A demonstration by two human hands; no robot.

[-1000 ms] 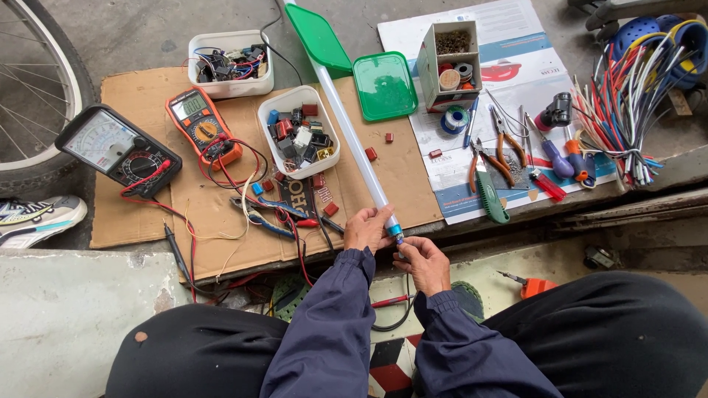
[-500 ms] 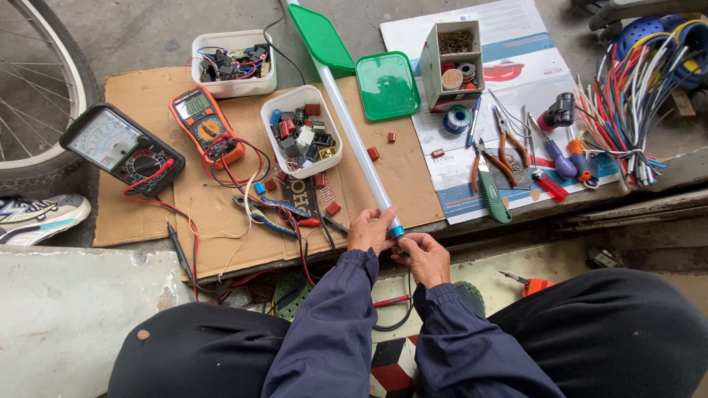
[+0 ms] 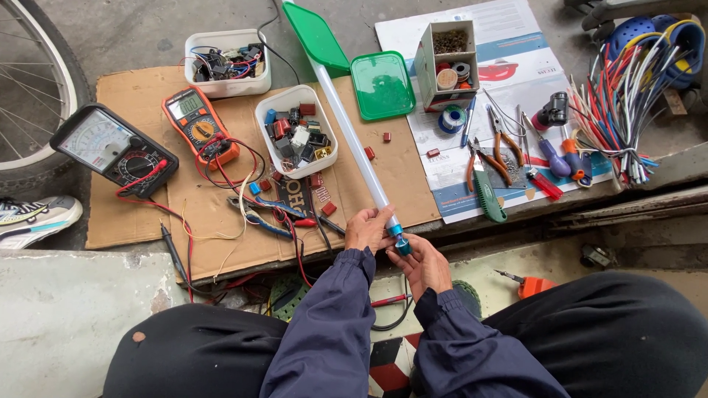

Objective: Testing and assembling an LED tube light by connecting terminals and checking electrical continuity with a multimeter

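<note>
A long white tube lamp lies slantwise over the cardboard sheet, its near end fitted with a blue-green cap. My left hand grips the tube just above that cap. My right hand holds the capped end from below, fingers curled around it. Both hands hover at the cardboard's front edge, above my dark-trousered knees.
On the cardboard sit an orange digital meter, a black analogue meter, red and black leads, two white tubs of parts, green lids. Pliers, screwdrivers, a small box and a wire bundle lie right. A bicycle wheel stands left.
My view has shifted slightly. Both hands stay on the tube's near end, with the right hand now lower under the cap.
</note>
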